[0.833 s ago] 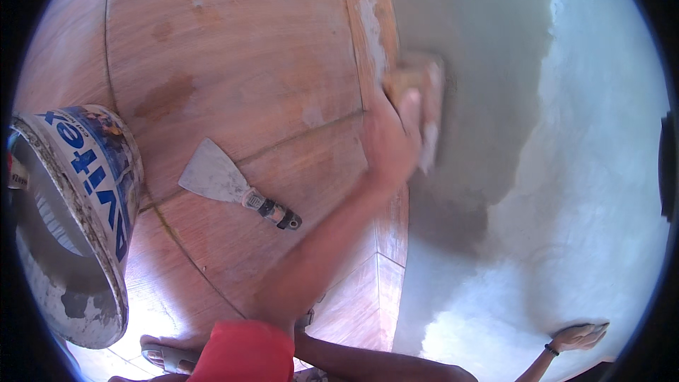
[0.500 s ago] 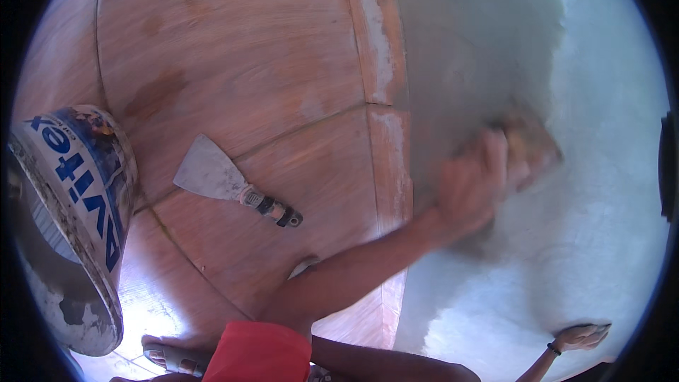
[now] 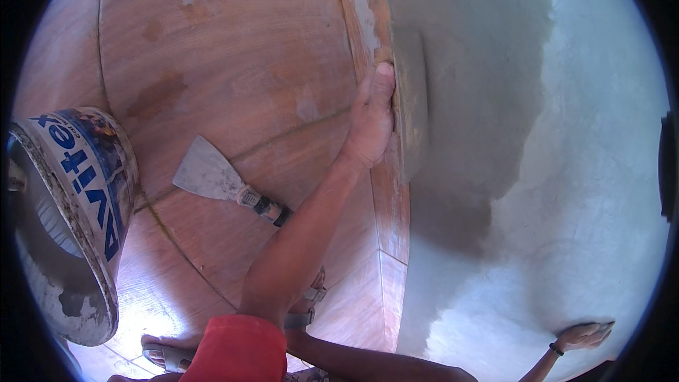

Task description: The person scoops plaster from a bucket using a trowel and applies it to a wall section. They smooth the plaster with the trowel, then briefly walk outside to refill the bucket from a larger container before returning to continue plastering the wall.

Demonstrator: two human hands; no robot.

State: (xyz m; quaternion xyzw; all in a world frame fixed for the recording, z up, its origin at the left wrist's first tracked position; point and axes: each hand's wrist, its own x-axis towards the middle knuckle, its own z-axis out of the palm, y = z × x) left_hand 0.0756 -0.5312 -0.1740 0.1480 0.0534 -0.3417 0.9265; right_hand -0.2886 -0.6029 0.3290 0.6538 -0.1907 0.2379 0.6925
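My left hand (image 3: 370, 119), at the end of the red-sleeved arm, is closed round a flat plastering float (image 3: 416, 102). The float's face is against the grey plastered wall (image 3: 488, 85), low down beside the tile skirting (image 3: 389, 205); its handle is mostly hidden by my fingers. At the lower right, my right hand (image 3: 583, 336), with a dark band at the wrist, lies stretched out against the paler part of the wall. A putty knife (image 3: 212, 172) with a wide blade lies on the tiled floor, its handle end covered by my left forearm.
A tipped white and blue bucket (image 3: 92, 177) with a smeared rim is at the left. Reddish wood-look tiles (image 3: 247, 42) cover the floor. A sandalled foot (image 3: 166, 355) shows at the lower left, another beside my left forearm. The wall has a darker, damp-looking band next to the skirting.
My left hand has swept the float left and upward in the picture, from the middle of the wall to the skirting. The right hand stays in place.
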